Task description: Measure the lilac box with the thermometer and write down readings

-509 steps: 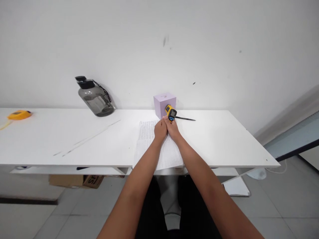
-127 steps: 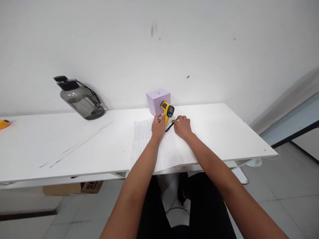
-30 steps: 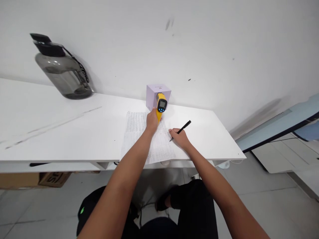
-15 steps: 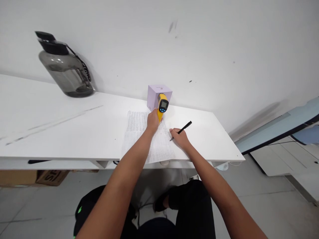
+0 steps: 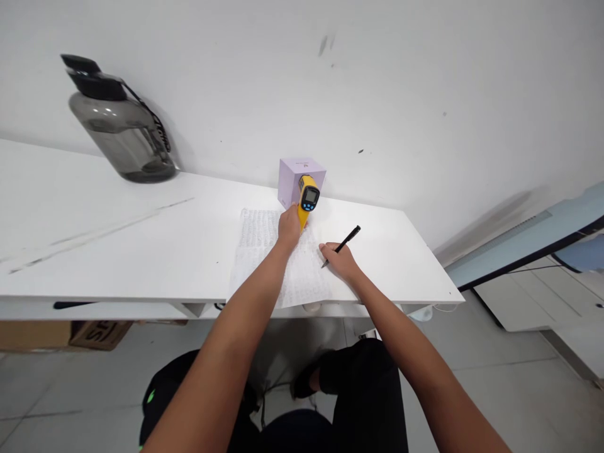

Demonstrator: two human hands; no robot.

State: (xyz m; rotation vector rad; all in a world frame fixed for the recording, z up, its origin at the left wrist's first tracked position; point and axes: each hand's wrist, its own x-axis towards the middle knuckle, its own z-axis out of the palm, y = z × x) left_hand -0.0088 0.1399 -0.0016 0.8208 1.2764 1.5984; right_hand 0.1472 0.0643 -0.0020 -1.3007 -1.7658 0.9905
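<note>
My left hand is wrapped round the handle of a yellow and black infrared thermometer, its small screen and blue buttons facing me. The thermometer is in front of a lilac box by the wall; whether they touch I cannot tell. In my right hand is a black pen, tip down at the right part of a thin sheet of paper. Rows of small handwriting cover the sheet, which reaches the table's front edge. My left hand and forearm hide part of it.
A big grey water bottle with a black lid stands at the left on the white table, close to the wall. Below the table are cardboard boxes at the left. A light blue panel with a dark edge leans at the right.
The pen's upper end has tipped slightly to the left in my right hand. My left hand and the thermometer stay as they were; the view has shifted a little.
</note>
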